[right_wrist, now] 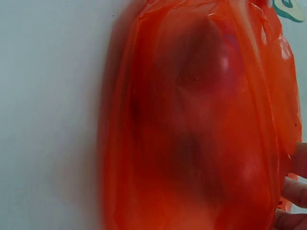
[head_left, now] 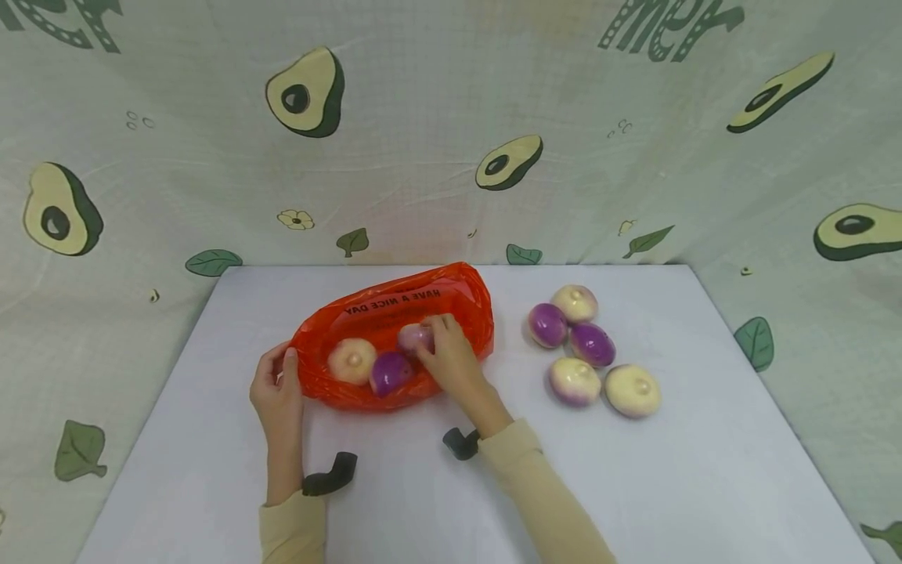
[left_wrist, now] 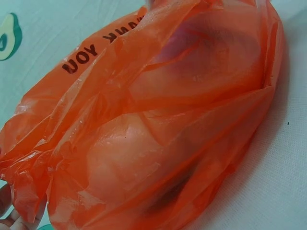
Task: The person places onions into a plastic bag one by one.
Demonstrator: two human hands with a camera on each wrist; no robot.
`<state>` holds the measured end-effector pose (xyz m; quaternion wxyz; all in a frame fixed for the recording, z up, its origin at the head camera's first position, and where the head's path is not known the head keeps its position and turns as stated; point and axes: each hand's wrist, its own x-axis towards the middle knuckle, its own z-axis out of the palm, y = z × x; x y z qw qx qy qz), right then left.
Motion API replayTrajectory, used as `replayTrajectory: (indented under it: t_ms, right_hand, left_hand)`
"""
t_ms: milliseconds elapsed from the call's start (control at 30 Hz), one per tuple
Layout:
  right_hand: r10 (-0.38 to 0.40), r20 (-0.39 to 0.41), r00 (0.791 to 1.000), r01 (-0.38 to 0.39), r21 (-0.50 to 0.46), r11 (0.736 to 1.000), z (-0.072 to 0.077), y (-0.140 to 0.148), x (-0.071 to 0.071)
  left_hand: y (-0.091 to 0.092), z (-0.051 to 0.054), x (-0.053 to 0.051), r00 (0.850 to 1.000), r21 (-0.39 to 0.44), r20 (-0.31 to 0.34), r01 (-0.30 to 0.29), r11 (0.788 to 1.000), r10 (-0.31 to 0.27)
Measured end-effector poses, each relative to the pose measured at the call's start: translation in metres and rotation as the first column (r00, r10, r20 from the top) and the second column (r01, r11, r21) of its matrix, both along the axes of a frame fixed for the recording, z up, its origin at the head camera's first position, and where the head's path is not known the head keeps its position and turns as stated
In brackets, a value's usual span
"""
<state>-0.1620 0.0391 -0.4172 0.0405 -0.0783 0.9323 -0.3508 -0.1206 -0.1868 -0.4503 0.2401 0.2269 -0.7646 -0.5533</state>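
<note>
A red plastic bag (head_left: 391, 301) lies on its side on the table with its mouth spread open toward me. At its left end my left hand (head_left: 276, 392) pinches the rim between thumb and fingers. Inside are a cream onion (head_left: 351, 361) and a purple onion (head_left: 391, 373), side by side. My right hand (head_left: 454, 360) reaches into the mouth, its fingers and thumb around a pale purple onion (head_left: 414, 339). Both wrist views are mostly filled by the bag's red film (left_wrist: 120, 153), with fingertips (right_wrist: 293, 191) at the right edge of the right one.
Several more onions (head_left: 575, 382), purple and cream, lie in a loose group on the white table (head_left: 705, 486) right of the bag. Behind the table hangs a cloth (head_left: 423, 94) printed with avocados and leaves. A black wrist mount (head_left: 331, 475) shows by the left forearm.
</note>
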Motion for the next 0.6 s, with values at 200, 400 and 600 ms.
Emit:
replayTrajectory:
  t_ms: [200, 400, 600]
  right_hand:
    - [0.049, -0.009, 0.999, -0.049, 0.026, 0.998, -0.001, -0.005, 0.0]
    - [0.067, -0.039, 0.997, -0.067, -0.004, 0.998, 0.0, 0.0, 0.006]
    - [0.034, -0.033, 0.999, -0.038, -0.132, 0.99, 0.011, 0.014, 0.019]
  left_hand:
    - [-0.001, 0.0, 0.0, 1.0, 0.0, -0.007, 0.0, 1.0, 0.0]
    - [0.0, 0.0, 0.001, 1.0, 0.0, -0.006, -0.003, 1.0, 0.003]
    - [0.0, -0.001, 0.0, 1.0, -0.011, 0.01, -0.006, 1.0, 0.006]
